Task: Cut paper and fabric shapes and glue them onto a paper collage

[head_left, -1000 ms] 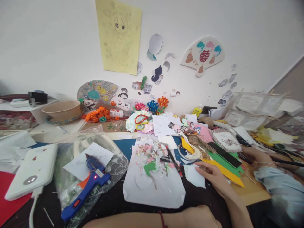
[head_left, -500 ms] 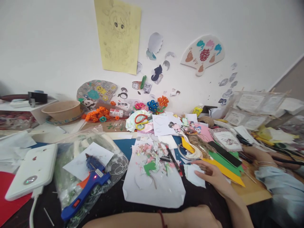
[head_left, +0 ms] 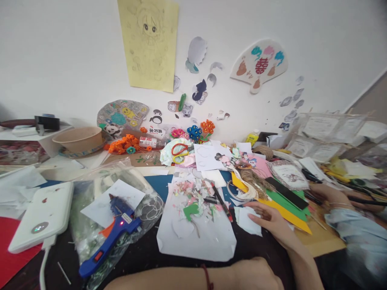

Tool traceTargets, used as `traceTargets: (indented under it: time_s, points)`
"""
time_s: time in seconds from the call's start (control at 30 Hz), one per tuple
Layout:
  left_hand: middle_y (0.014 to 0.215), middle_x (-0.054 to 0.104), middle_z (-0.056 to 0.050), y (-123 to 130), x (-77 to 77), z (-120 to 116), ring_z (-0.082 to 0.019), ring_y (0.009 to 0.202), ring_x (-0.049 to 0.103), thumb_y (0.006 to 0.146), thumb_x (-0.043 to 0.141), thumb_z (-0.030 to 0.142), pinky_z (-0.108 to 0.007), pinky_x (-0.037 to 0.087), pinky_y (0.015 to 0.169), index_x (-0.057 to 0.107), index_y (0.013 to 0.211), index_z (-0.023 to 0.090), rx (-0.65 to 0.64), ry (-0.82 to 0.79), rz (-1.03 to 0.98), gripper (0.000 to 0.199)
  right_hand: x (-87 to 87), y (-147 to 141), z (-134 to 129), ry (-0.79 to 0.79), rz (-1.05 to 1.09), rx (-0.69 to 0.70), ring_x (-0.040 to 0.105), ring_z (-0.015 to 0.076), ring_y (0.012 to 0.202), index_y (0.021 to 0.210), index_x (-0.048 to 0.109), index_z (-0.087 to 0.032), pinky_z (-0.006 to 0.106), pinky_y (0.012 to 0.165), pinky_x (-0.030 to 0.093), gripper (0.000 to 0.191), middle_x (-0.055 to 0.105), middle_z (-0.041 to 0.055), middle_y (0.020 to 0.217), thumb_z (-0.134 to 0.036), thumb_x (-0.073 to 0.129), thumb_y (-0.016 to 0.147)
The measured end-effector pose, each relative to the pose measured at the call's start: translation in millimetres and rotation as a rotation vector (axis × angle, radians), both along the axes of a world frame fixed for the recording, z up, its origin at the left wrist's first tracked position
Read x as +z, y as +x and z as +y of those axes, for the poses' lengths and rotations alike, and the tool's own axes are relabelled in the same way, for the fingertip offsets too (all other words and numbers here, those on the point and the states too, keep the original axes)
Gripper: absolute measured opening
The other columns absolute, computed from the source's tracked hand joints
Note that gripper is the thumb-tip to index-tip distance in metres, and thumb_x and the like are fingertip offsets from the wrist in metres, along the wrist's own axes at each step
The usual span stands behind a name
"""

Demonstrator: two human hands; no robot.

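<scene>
My left hand [head_left: 256,274] is at the bottom edge, back towards the camera, with a red cord on its wrist; its fingers are hidden. My right hand [head_left: 270,219] curves over a small pale paper [head_left: 248,225], its thumb on the near face and the other fingers along the far edge. Left of it lies a white sheet [head_left: 196,245] covered with coloured scraps [head_left: 191,211]. A black and red pen [head_left: 222,203] rests on the sheet's right side. Farther left, a blue glue gun [head_left: 111,241] with a lit red light lies on a plastic bag.
A white power bank [head_left: 40,217] with a cable is at left. Red-and-yellow-handled scissors [head_left: 179,153] lie behind the scraps. Twine, green and yellow card [head_left: 287,215] and a black strip fill the right. Another person's hand [head_left: 329,197] is at far right beside dark tools.
The view has shifted very slightly. My hands and the pale paper stay in nearly the same places.
</scene>
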State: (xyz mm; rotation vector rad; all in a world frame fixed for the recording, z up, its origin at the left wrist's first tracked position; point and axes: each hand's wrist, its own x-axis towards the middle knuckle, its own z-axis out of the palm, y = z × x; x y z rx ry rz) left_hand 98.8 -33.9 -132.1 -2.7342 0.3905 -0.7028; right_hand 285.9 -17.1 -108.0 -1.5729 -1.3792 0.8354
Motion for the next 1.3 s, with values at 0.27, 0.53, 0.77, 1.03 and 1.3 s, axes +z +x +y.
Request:
traceTargets:
  time_s: [0.27, 0.53, 0.77, 1.03, 1.3]
  points:
    - [0.058, 0.045, 0.001, -7, 9.7, -2, -0.016, 0.046, 0.048, 0.087, 0.053, 0.015, -0.03, 0.025, 0.039, 0.043, 0.066, 0.021, 0.05, 0.058, -0.081, 0.024, 0.9, 1, -1, -0.001, -0.013, 0.015, 0.065, 0.0287, 0.107, 0.108, 0.073, -0.024, 0.038, 0.093, 0.05, 0.038, 0.071, 0.0086, 0.118, -0.046, 0.078, 0.077]
    - [0.058, 0.046, 0.001, -8, 13.4, -2, -0.015, 0.047, 0.051, 0.087, 0.054, 0.017, -0.03, 0.025, 0.038, 0.044, 0.066, 0.02, 0.043, 0.045, -0.065, 0.024, 4.4, -2, -2, -0.002, -0.019, 0.02, 0.064, 0.0287, 0.105, 0.106, 0.073, -0.022, 0.038, 0.09, 0.051, 0.039, 0.072, 0.0088, 0.112, -0.047, 0.077, 0.077]
    - [0.057, 0.046, 0.001, -8, 14.4, -3, -0.015, 0.046, 0.05, 0.087, 0.056, 0.017, -0.03, 0.024, 0.038, 0.044, 0.065, 0.02, 0.048, 0.041, -0.08, 0.025, 5.3, -2, -2, -0.013, -0.031, 0.021, 0.064, 0.0277, 0.103, 0.106, 0.072, -0.023, 0.037, 0.088, 0.05, 0.038, 0.072, 0.008, 0.11, -0.047, 0.077, 0.078]
    - [0.056, 0.044, 0.001, -8, 16.6, -1, -0.015, 0.047, 0.051, 0.087, 0.055, 0.017, -0.029, 0.025, 0.039, 0.043, 0.063, 0.02, 0.04, 0.039, -0.055, 0.027, 2.7, 0, -2, -0.006, -0.018, 0.027, 0.063, 0.0262, 0.102, 0.107, 0.073, -0.024, 0.034, 0.086, 0.049, 0.036, 0.07, 0.0073, 0.113, -0.046, 0.076, 0.079]
    - [0.055, 0.044, 0.001, -10, 20.2, -1, -0.015, 0.043, 0.047, 0.087, 0.054, 0.017, -0.03, 0.021, 0.037, 0.044, 0.064, 0.021, 0.055, 0.081, -0.053, 0.026, 3.9, -1, -3, 0.0, -0.032, 0.024, 0.064, 0.0247, 0.097, 0.105, 0.073, -0.023, 0.033, 0.081, 0.05, 0.036, 0.071, 0.0072, 0.109, -0.047, 0.075, 0.079]
